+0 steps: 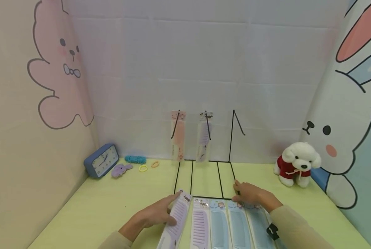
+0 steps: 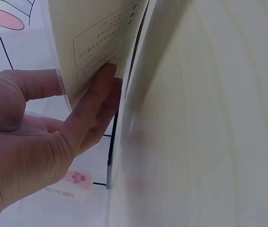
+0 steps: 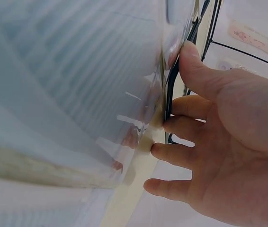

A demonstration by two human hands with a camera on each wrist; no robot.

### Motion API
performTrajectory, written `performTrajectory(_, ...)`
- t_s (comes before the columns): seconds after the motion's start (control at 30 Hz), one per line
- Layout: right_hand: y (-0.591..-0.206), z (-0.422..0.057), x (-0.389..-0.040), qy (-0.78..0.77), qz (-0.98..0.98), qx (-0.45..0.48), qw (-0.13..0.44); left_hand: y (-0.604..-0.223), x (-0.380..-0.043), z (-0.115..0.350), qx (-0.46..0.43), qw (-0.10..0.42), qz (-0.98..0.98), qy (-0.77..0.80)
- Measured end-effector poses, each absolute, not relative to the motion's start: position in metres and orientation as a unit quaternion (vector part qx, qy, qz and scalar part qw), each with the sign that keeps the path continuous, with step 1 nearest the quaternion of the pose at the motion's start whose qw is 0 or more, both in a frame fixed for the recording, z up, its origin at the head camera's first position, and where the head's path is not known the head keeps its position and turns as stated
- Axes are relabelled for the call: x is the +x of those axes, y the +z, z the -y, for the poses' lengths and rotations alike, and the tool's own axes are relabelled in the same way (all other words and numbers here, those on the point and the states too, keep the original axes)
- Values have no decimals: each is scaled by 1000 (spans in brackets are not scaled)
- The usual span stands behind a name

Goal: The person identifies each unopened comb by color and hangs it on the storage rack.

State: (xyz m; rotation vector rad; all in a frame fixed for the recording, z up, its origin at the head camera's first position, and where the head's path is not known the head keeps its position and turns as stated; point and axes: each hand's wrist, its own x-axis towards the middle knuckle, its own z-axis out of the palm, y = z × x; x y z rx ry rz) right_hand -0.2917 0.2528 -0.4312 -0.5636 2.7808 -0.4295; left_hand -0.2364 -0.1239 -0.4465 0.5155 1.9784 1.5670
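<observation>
Several packaged combs lie side by side at the table's near edge. My left hand [image 1: 168, 211] pinches the leftmost purple comb pack [image 1: 177, 221], thumb on its front. In the left wrist view the fingers [image 2: 96, 101] lie on the pack's printed back [image 2: 103, 40], which is tilted up off the table. A second purple comb pack [image 1: 200, 223] and three blue comb packs [image 1: 239, 224] lie to the right. My right hand [image 1: 244, 195] rests on the blue packs' top ends, its fingertips [image 3: 165, 125] at the black wire rack's base [image 3: 172, 85]. A pink comb [image 1: 178, 135] and a purple comb [image 1: 204, 136] hang on the rack; its right hook [image 1: 235, 119] is bare.
At the back left stand a blue alarm clock [image 1: 101, 160], a purple clip [image 1: 121, 170], a teal scrunchie [image 1: 135, 159] and two small hair rings [image 1: 143, 168]. A white plush dog [image 1: 297, 164] sits at the right. Rabbit-printed walls close in both sides.
</observation>
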Motion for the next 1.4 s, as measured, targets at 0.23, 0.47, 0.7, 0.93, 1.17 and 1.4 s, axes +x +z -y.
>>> performTrajectory(0.23, -434, -255, -293, -148, -960, -192, 138, -447, -239, 123, 202, 256, -725, 606)
performTrajectory(0.47, -433, -256, -293, -132, -961, -198, 140, -436, -242, 123, 222, 233, -707, 629)
performTrajectory(0.7, -434, -254, -294, -145, -962, -184, 142, -424, -236, 115, 268, 215, -645, 683)
performTrajectory(0.93, -433, -253, -293, -146, -961, -190, 142, -411, -229, 103, 251, 149, -643, 708)
performTrajectory(1.17, -433, -252, -293, -146, -960, -191, 143, -406, -228, 97, 239, 100, -647, 717)
performTrajectory(1.4, -434, -253, -294, -141, -962, -192, 133, -394, -229, 86, 233, 61, -654, 717)
